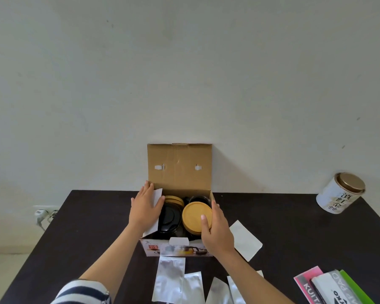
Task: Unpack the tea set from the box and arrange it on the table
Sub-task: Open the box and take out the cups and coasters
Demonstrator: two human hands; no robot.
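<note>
Box (178,249) stands open at the middle of the tabletop (283,216), toward its far edge, lid flap (180,166) upright against the wall.

Left hand (145,207): fingers straight and together, lying flat on the white side flap (157,195) at the box's left wall, fingertips near the far left corner of the box. Nothing gripped; palm presses the flap outward.

Right hand (216,231): fingers curled round the near right rim of a round wooden lid (196,213), thumb on its top face, remaining fingers along the box's right wall side. The lid sits inside the box, right half.

Also inside the box: a second wooden disc (174,200) at the far left, a black piece (170,218) with an oval recess at the near left, a dark cup (199,199) at the far right.

Near edge of tabletop: several silver foil pouches (170,279). White packet (246,243) just right of the box. Tin canister (341,193) at the far right corner. Coloured booklets (329,286) at the near right corner.
</note>
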